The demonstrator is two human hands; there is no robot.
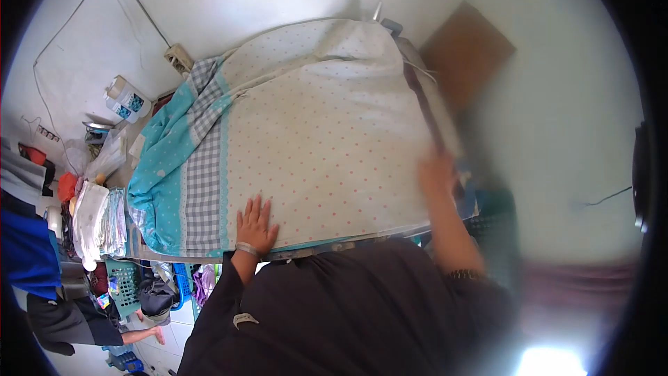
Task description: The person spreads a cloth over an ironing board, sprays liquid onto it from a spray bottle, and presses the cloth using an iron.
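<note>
A cream cloth with pink dots lies spread over a table, with a grey checked band and a turquoise border bunched at its left side. My left hand rests flat on the cloth near the front edge, fingers apart and holding nothing. At the right edge of the cloth is my right hand, blurred by motion. Close beside it is a bluish-grey object that I cannot make out. Whether my right hand grips anything cannot be seen.
Folded cloths are stacked at the table's left end, near white jugs. A power socket hangs by the wall. Below left are a green basket and another person's leg. A brown board is at back right.
</note>
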